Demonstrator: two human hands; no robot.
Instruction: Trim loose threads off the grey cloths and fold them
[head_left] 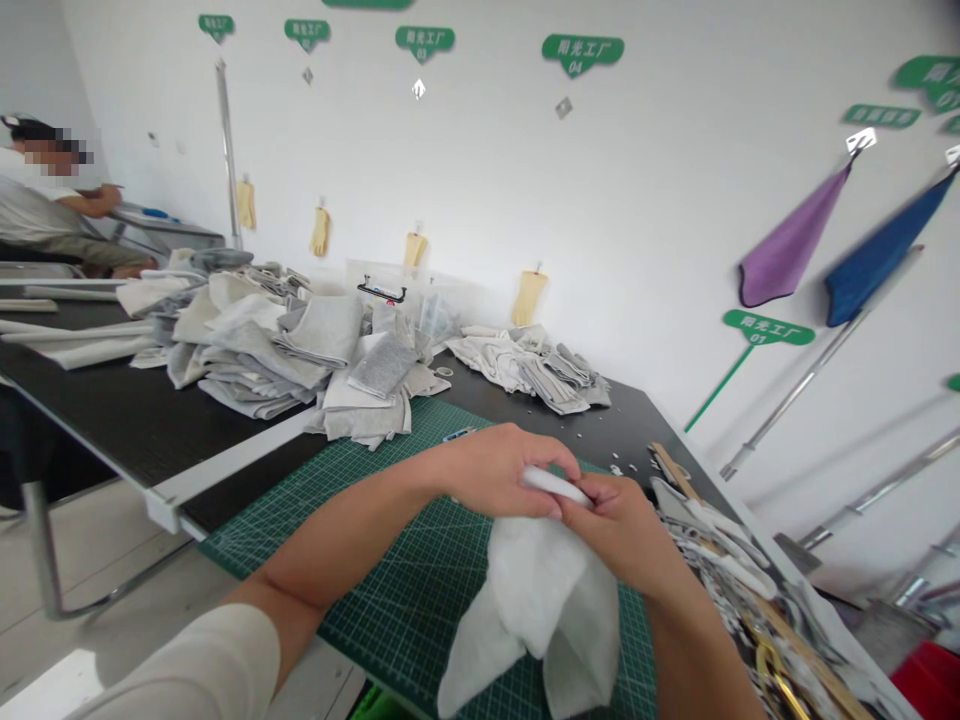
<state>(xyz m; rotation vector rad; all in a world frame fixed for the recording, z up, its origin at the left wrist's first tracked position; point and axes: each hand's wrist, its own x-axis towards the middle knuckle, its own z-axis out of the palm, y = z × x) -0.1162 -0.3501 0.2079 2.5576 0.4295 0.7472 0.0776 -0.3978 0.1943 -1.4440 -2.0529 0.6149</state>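
Observation:
Both hands meet over a green cutting mat (360,560), gripping one piece of pale grey-white cloth (536,580). My left hand (506,470) is closed on its rolled or folded top edge. From the other side, my right hand (619,515) pinches the same edge, its fingertips close to the left ones. Below the hands the cloth hangs loose in two flaps, down over the mat. A small blue-handled tool (459,434) lies on the mat just behind my left wrist; its kind is too small to tell.
A large heap of grey and white cloth pieces (262,340) covers the back left of the black table, with a smaller pile (532,365) behind the mat. Cloth scraps, a wooden strip (671,470) and gold-handled scissors (772,665) lie along the right edge. A person (52,200) sits far left.

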